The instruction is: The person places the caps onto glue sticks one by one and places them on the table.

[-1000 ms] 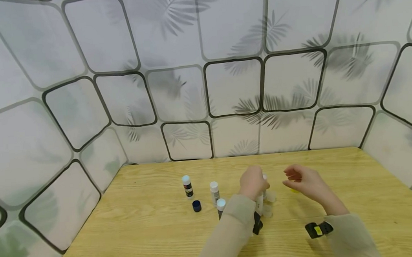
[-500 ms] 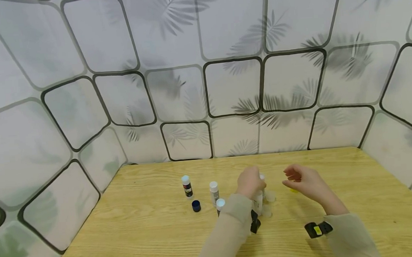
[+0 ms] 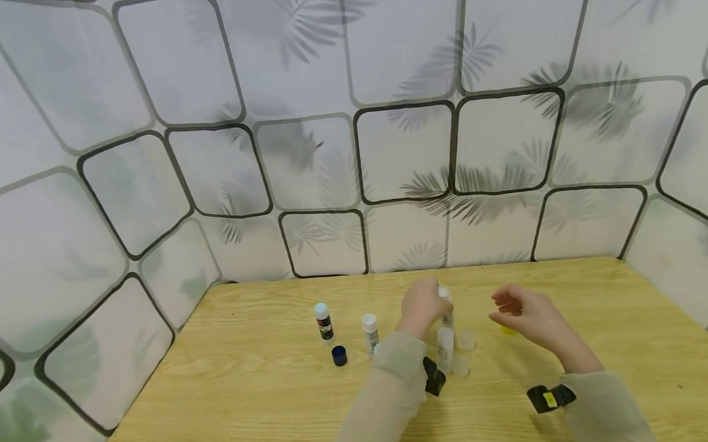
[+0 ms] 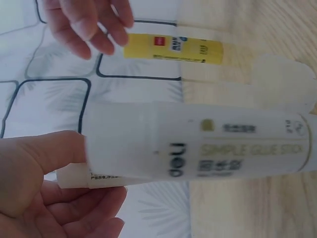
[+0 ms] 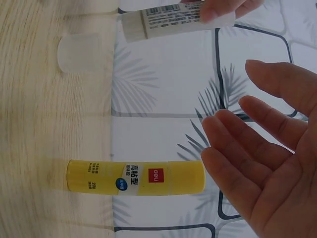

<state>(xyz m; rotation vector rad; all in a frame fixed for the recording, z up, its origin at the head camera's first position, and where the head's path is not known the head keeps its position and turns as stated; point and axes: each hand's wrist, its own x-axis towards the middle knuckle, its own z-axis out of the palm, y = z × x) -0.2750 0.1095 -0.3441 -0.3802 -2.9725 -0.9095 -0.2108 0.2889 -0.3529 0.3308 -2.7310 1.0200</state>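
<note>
My left hand (image 3: 423, 308) grips a white glue stick (image 3: 444, 297) and holds it a little above the wooden table (image 3: 268, 415). The right wrist view shows that stick (image 5: 168, 21) uncapped, with its barcode label, pinched at its far end. A second white glue stick (image 3: 445, 345) stands just in front of it and fills the left wrist view (image 4: 198, 148), hiding most of the held one. My right hand (image 3: 520, 312) hovers open beside a standing yellow glue stick (image 5: 136, 177), not touching it.
Two clear caps (image 3: 466, 339) (image 3: 460, 366) lie by the standing white stick. To the left stand two more glue sticks (image 3: 322, 321) (image 3: 369, 331) and a dark blue cap (image 3: 339, 356). A patterned wall (image 3: 349, 147) closes the table's far side.
My left hand has lifted its white glue stick up and slightly back, uncovering the standing white stick. The right hand has stayed where it was.
</note>
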